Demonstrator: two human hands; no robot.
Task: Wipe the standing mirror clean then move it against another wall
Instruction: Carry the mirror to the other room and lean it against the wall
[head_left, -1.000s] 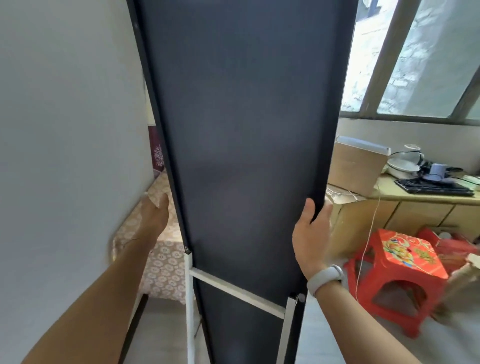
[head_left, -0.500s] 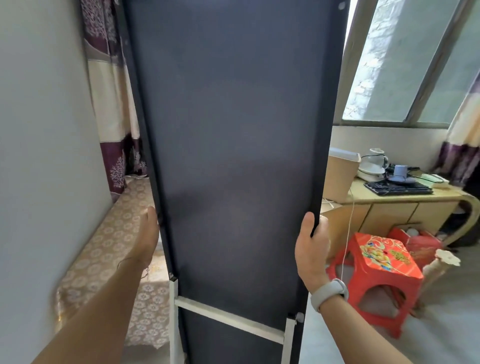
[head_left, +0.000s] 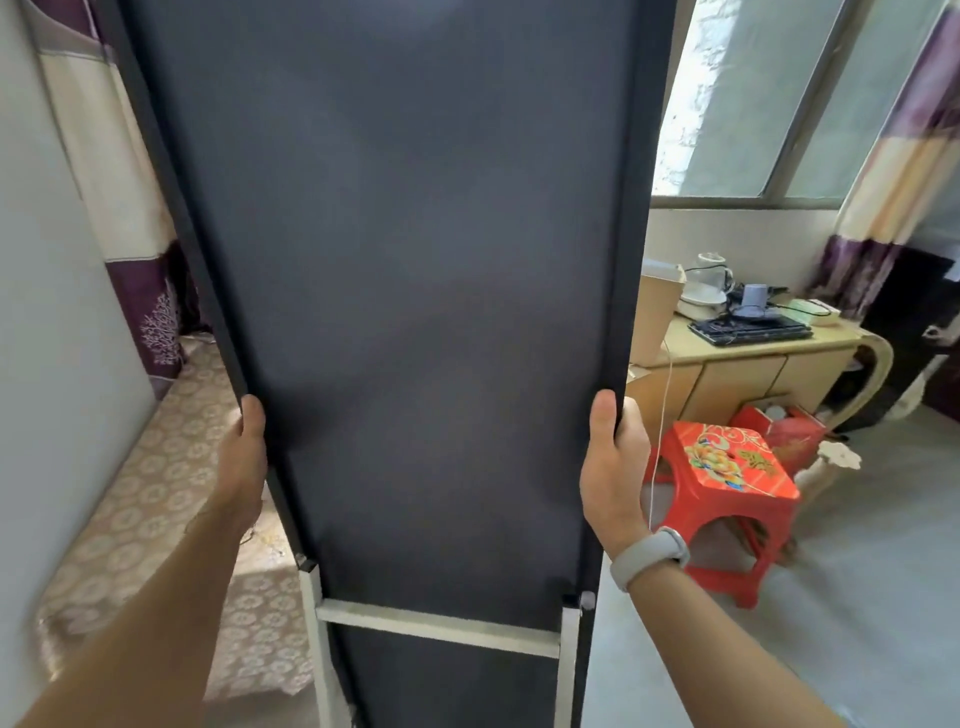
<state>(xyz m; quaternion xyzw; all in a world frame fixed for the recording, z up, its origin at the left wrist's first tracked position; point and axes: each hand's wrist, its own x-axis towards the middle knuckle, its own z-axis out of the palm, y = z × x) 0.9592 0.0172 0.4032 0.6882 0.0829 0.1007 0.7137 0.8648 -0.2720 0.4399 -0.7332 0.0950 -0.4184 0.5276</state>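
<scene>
Mirror: I see the standing mirror (head_left: 415, 312) from its dark back side, filling the middle of my view, upright and leaning slightly to one side; its top runs out of frame.
Stand: a pale metal stand (head_left: 441, 629) crosses the lower back of the panel, with a leg down each side.
Left hand: my left hand (head_left: 244, 457) grips the mirror's left edge, thumb on the back face, the other fingers wrapped round the frame and hidden behind it.
Right hand: my right hand (head_left: 613, 467) clamps the right edge at about the same height, thumb flat on the back, fingers curled round the front out of sight.
Wrist: a grey band (head_left: 649, 556) sits on the right wrist.
Left of mirror: a plain wall (head_left: 47, 338) close by, a low surface under a patterned beige cloth (head_left: 156, 493) along it, and a purple and cream curtain (head_left: 130, 234) behind.
Right of mirror: a red plastic stool (head_left: 727, 493) stands on the floor, near a wooden cabinet (head_left: 753, 374) below the window (head_left: 737, 104).
Cabinet top: a kettle (head_left: 709, 280), a cup (head_left: 753, 299) and a cardboard box (head_left: 657, 312); a thin white cable (head_left: 662, 415) hangs down in front of it.
</scene>
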